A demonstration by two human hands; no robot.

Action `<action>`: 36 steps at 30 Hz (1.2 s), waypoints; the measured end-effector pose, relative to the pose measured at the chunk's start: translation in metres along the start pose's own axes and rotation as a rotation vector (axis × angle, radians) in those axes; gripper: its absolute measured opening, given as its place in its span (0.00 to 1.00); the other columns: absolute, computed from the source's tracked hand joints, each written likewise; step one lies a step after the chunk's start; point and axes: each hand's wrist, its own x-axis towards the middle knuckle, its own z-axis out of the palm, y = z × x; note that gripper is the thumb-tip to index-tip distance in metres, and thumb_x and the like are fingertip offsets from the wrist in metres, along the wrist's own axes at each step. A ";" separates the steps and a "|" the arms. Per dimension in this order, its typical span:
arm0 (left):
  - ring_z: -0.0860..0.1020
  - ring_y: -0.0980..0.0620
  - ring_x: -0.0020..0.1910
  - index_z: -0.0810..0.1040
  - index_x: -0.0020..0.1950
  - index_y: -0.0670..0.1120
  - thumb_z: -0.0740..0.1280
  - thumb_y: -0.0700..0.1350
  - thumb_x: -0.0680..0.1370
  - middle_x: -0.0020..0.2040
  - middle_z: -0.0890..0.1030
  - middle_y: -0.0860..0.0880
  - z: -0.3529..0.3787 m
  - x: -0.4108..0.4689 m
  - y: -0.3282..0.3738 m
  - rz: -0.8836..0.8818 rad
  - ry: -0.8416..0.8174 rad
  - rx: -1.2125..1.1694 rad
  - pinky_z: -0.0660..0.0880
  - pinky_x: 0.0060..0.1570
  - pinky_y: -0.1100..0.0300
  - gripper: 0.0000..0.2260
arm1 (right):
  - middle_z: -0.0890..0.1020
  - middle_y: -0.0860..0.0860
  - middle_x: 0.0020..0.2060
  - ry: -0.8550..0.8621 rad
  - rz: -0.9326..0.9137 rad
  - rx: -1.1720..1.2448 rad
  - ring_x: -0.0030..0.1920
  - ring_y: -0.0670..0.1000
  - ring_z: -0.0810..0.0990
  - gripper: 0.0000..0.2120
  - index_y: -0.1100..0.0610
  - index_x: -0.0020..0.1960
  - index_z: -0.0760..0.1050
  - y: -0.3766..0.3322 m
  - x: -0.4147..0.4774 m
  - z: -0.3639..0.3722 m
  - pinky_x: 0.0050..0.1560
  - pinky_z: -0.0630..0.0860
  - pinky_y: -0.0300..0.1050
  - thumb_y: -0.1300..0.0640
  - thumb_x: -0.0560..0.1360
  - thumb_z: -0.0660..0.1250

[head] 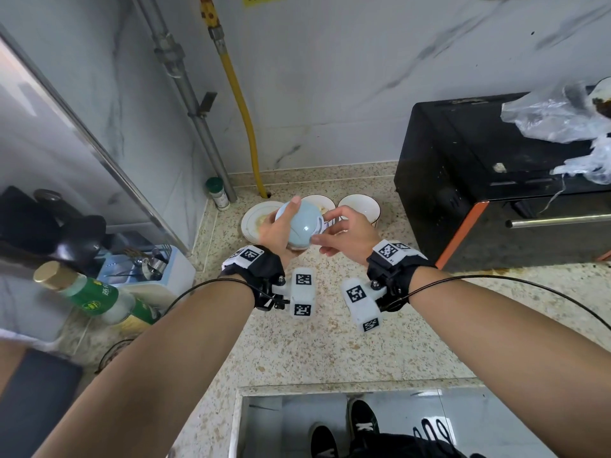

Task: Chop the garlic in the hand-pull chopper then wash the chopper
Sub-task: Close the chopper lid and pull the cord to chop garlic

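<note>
The hand-pull chopper (302, 224) is a pale blue dome, held a little above the speckled counter (330, 342) in front of the bowls. My left hand (279, 228) grips the dome from the left, thumb up over its top. On its right side my right hand (347, 234) pinches the white pull handle (325, 223), fingers curled round it. The chopper's cup is mostly hidden by my hands, so I cannot see garlic inside. A white plate (254, 223) with pale bits on it lies behind my left hand.
Two white bowls (360, 206) stand behind the chopper by the wall. A black oven (479, 193) with plastic bags on top fills the right. A small green-capped jar (218, 193), a yellow pipe (244, 110), a green-labelled bottle (96, 297) and a utensil holder (148, 269) are at the left.
</note>
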 end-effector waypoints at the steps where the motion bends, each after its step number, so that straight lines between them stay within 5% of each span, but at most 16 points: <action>1: 0.82 0.37 0.56 0.72 0.69 0.47 0.76 0.59 0.72 0.60 0.80 0.41 0.000 -0.001 0.000 -0.002 0.003 -0.001 0.81 0.53 0.38 0.31 | 0.84 0.56 0.38 0.033 -0.006 -0.006 0.34 0.57 0.84 0.23 0.61 0.57 0.74 0.001 0.001 0.003 0.42 0.83 0.54 0.63 0.67 0.79; 8: 0.79 0.39 0.62 0.73 0.70 0.47 0.79 0.48 0.71 0.66 0.78 0.42 -0.009 -0.005 -0.012 0.087 -0.038 0.040 0.82 0.51 0.44 0.30 | 0.85 0.63 0.40 -0.035 0.192 0.229 0.37 0.60 0.84 0.13 0.67 0.52 0.78 0.006 -0.003 -0.004 0.47 0.83 0.53 0.69 0.69 0.75; 16: 0.80 0.40 0.59 0.74 0.68 0.48 0.79 0.50 0.71 0.63 0.79 0.43 -0.005 -0.008 -0.019 0.071 0.012 0.030 0.82 0.49 0.45 0.28 | 0.83 0.67 0.41 -0.027 0.258 0.300 0.40 0.63 0.82 0.16 0.64 0.52 0.75 0.006 -0.008 0.000 0.52 0.81 0.59 0.73 0.68 0.74; 21: 0.81 0.44 0.55 0.79 0.63 0.51 0.83 0.54 0.65 0.59 0.81 0.48 -0.007 -0.005 -0.019 0.119 0.043 0.242 0.84 0.46 0.46 0.29 | 0.81 0.71 0.49 0.080 0.323 0.279 0.46 0.69 0.82 0.16 0.66 0.50 0.75 0.005 -0.005 0.007 0.52 0.78 0.68 0.78 0.65 0.67; 27: 0.82 0.48 0.55 0.78 0.58 0.54 0.83 0.56 0.64 0.58 0.81 0.50 -0.010 0.000 -0.016 0.225 0.051 0.388 0.84 0.47 0.50 0.26 | 0.78 0.66 0.39 0.118 0.303 0.234 0.32 0.60 0.78 0.11 0.63 0.40 0.72 0.003 -0.001 0.009 0.30 0.80 0.48 0.78 0.68 0.63; 33: 0.83 0.50 0.48 0.80 0.59 0.55 0.79 0.60 0.68 0.53 0.82 0.50 -0.012 0.003 -0.019 0.262 0.093 0.465 0.79 0.32 0.59 0.23 | 0.74 0.60 0.33 0.104 0.263 0.102 0.26 0.55 0.76 0.09 0.59 0.44 0.70 0.002 0.003 0.013 0.34 0.77 0.49 0.69 0.70 0.67; 36: 0.84 0.47 0.41 0.79 0.59 0.53 0.75 0.61 0.72 0.49 0.83 0.47 -0.013 0.005 -0.020 0.100 0.089 0.446 0.83 0.34 0.53 0.21 | 0.73 0.61 0.34 0.019 0.233 0.122 0.23 0.53 0.74 0.08 0.62 0.38 0.70 0.003 0.005 0.012 0.27 0.74 0.41 0.71 0.71 0.65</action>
